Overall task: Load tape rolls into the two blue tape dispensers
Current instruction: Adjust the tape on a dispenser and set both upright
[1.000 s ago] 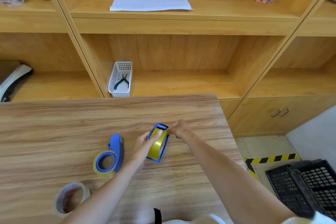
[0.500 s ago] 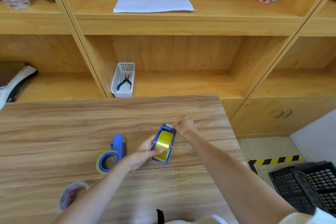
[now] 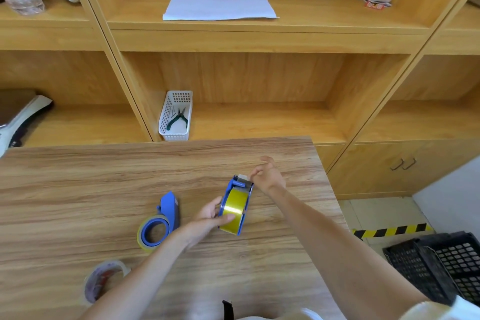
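A blue tape dispenser with a yellow tape roll in it stands on edge over the wooden table. My left hand grips its near side, thumb on the roll. My right hand is at the dispenser's far cutter end, fingers spread, pinching at the tape end there. A second blue dispenser lies flat to the left with a yellowish roll around its hub. A loose clear tape roll lies near the table's front left.
A white basket with pliers sits on the shelf behind the table. White paper lies on the upper shelf. The table's right edge drops to the floor, where black crates stand.
The held dispenser has turned more upright and shifted slightly right. My right hand's fingers have spread apart at the cutter end. The second dispenser and loose roll stayed put.
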The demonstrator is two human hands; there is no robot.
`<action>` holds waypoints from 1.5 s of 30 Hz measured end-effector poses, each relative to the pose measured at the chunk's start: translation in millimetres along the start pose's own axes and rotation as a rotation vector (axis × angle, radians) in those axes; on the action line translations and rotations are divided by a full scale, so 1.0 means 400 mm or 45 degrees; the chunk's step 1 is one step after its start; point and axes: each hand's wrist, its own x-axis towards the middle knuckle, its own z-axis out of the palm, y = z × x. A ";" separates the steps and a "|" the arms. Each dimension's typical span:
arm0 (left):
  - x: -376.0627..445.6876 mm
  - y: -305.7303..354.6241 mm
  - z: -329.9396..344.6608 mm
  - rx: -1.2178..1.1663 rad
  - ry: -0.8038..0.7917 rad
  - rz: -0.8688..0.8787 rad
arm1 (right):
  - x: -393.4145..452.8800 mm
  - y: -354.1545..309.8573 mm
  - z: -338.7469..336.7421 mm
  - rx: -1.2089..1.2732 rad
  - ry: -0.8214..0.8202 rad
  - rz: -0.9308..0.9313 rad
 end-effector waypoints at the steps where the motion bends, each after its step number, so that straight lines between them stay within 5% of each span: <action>1: -0.003 -0.005 -0.005 -0.003 0.008 -0.038 | -0.003 -0.002 0.000 -0.007 -0.004 -0.005; 7: 0.005 0.031 0.019 0.073 0.440 -0.233 | -0.013 -0.014 0.020 -0.041 -0.002 0.046; 16: -0.046 0.020 -0.028 0.034 -0.193 -0.096 | 0.005 -0.012 -0.025 -0.069 0.142 0.122; 20: -0.033 0.049 0.007 -0.031 0.055 -0.288 | 0.003 -0.010 -0.007 -0.020 0.108 0.112; 24: -0.020 0.039 0.026 0.151 0.371 -0.195 | 0.003 -0.008 -0.004 -0.003 0.138 0.151; 31: -0.051 0.013 -0.007 0.082 -0.054 -0.127 | 0.016 0.000 -0.023 -0.044 0.152 0.214; 39: -0.067 0.027 -0.018 -0.056 -0.118 -0.091 | 0.087 0.049 0.012 0.178 -0.065 0.375; 45: -0.076 0.026 -0.033 -0.114 -0.103 -0.068 | 0.012 -0.030 -0.024 0.627 -0.177 0.517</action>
